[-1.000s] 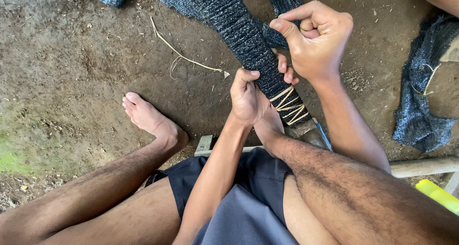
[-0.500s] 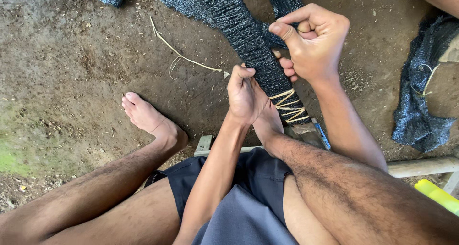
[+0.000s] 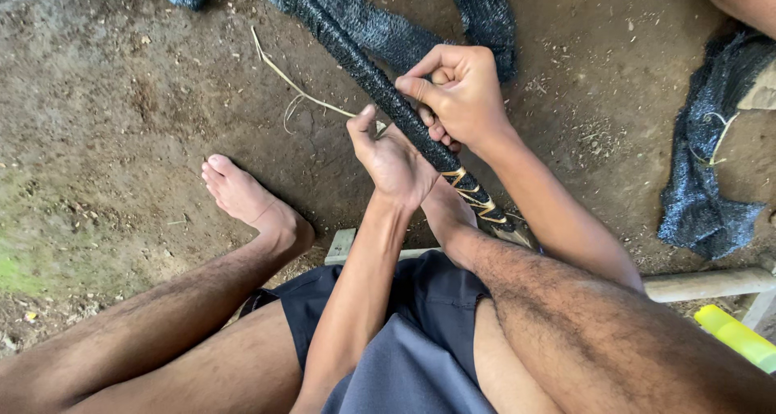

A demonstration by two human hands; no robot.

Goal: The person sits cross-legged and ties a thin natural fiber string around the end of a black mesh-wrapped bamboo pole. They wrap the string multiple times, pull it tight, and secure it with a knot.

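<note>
A: Entry, head view. Where is the roll?

B: A long dark mesh roll (image 3: 368, 74) runs slantwise from the far left down to the near centre, over bare dirt ground (image 3: 121, 123). Its near end is bound with pale strips (image 3: 477, 200) in a zigzag, close against the person's right leg.

A: Right hand?

B: Right hand (image 3: 461, 99) is closed around the roll from the right side, above the binding. Fingers curled tight on it, index finger stretched along the top.

A: Left hand?

B: Left hand (image 3: 392, 159) lies against the roll's left side, just below the right hand. Thumb raised, fingers bent toward the roll and touching it; I cannot tell whether they wrap it fully. A thin pale strip (image 3: 303, 95) runs from this hand out to the far left across the ground.

A: Surroundings?

B: Bare left foot (image 3: 246, 200) flat on the ground, left of the hands. More dark mesh (image 3: 485, 18) at the far edge, another heap (image 3: 707, 179) at the right. A wooden pole (image 3: 703, 283) and a yellow object (image 3: 740, 337) at the near right.
</note>
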